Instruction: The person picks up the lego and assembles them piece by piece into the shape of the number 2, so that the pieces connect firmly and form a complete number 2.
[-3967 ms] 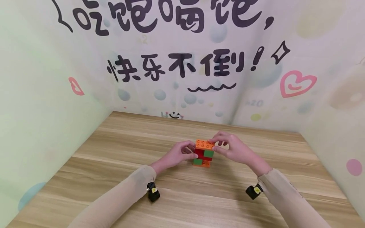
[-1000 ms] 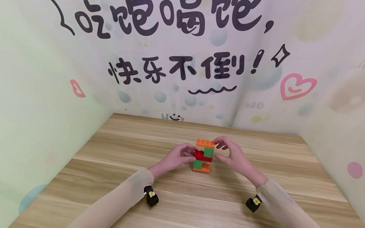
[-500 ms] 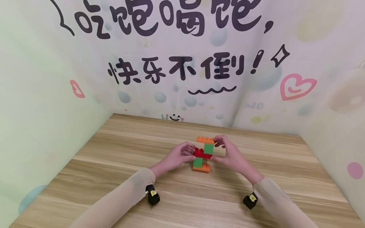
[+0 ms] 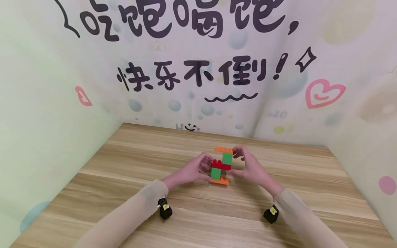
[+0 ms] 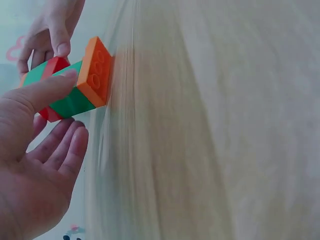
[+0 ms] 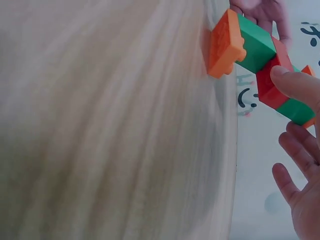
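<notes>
A stack of toy building bricks stands between my hands in the head view. From the bottom up it has an orange brick [image 4: 224, 181], a green brick [image 4: 215, 174], a red brick [image 4: 221, 166], a second green brick [image 4: 227, 158] and an orange brick on top [image 4: 223, 149]. The greens sit at opposite ends, giving a zigzag shape. My left hand [image 4: 193, 168] pinches the lower part, its thumb [image 5: 55, 90] across the lower green brick. My right hand [image 4: 252, 167] holds the other side, thumb [image 6: 295, 82] on the red brick, fingers by the upper green one.
The bricks are close over a wood-grain table [image 4: 198, 220]. Behind it hangs a printed cloth [image 4: 173, 100] with dark lettering, and pale side walls [image 4: 46, 120] flank the table. Black wrist cameras [image 4: 165, 209] sit at both cuffs.
The stack has tipped so its front faces show more and its top less. My right hand has moved from the top orange brick down to the red one; my left thumb has slid lower.
</notes>
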`<move>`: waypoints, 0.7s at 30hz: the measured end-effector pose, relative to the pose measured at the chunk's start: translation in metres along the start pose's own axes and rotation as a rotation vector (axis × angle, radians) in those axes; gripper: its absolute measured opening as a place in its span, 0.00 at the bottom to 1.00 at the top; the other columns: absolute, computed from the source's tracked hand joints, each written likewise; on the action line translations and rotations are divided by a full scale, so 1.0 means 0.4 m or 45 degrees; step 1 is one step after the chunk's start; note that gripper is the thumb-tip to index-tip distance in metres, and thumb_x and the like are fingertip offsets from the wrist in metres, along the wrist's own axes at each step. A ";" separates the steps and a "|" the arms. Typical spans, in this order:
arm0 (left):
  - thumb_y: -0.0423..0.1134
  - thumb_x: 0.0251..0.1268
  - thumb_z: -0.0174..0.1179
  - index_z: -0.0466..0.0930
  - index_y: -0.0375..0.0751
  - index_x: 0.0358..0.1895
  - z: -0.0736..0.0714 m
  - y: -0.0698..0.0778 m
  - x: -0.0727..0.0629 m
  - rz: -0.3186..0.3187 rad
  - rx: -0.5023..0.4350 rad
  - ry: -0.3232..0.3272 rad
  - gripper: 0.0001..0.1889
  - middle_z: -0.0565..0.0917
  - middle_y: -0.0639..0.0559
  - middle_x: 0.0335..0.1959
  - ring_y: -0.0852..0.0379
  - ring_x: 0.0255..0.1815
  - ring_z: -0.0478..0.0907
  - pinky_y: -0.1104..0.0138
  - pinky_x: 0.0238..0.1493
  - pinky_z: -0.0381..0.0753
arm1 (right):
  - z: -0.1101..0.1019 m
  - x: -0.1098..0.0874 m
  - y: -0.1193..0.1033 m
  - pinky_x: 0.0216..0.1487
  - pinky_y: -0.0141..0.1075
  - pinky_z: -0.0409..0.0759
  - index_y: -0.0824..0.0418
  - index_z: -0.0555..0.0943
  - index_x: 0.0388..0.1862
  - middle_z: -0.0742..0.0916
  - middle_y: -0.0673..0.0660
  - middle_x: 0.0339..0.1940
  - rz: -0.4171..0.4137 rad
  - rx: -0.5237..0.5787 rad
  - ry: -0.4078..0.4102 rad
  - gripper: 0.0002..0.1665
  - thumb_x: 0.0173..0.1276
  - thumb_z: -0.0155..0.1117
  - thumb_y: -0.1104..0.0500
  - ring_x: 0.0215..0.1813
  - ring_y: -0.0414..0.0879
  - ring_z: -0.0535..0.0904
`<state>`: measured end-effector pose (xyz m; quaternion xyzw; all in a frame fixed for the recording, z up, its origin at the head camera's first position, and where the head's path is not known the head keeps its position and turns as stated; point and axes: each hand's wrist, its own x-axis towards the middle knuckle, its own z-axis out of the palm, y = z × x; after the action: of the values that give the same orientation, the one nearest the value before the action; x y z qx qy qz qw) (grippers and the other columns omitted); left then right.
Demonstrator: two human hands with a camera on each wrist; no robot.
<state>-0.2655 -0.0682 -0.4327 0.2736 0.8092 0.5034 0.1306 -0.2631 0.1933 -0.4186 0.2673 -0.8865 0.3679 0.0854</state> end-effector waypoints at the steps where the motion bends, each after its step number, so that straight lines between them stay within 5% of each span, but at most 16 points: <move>1: 0.31 0.50 0.74 0.67 0.42 0.61 -0.002 0.002 0.000 0.004 0.039 -0.018 0.34 0.79 0.44 0.58 0.48 0.56 0.79 0.61 0.53 0.83 | -0.001 0.002 0.002 0.54 0.56 0.77 0.61 0.65 0.62 0.81 0.59 0.55 0.008 0.005 -0.007 0.46 0.48 0.82 0.62 0.55 0.54 0.79; 12: 0.35 0.49 0.76 0.66 0.41 0.62 -0.005 0.013 -0.001 0.036 0.196 -0.061 0.37 0.74 0.44 0.61 0.46 0.59 0.76 0.57 0.53 0.80 | -0.006 0.009 0.021 0.53 0.53 0.78 0.60 0.65 0.63 0.81 0.60 0.55 0.106 0.053 -0.111 0.44 0.53 0.80 0.57 0.57 0.57 0.79; 21: 0.41 0.50 0.76 0.68 0.44 0.63 -0.004 0.017 -0.011 -0.018 0.275 -0.085 0.36 0.78 0.48 0.61 0.49 0.58 0.78 0.59 0.58 0.80 | -0.009 0.005 0.031 0.55 0.56 0.79 0.62 0.68 0.62 0.81 0.61 0.59 0.139 0.010 -0.183 0.42 0.55 0.79 0.50 0.59 0.58 0.79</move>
<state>-0.2606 -0.0694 -0.4261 0.2970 0.8559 0.4028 0.1307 -0.2717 0.2023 -0.4230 0.2446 -0.9022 0.3553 0.0002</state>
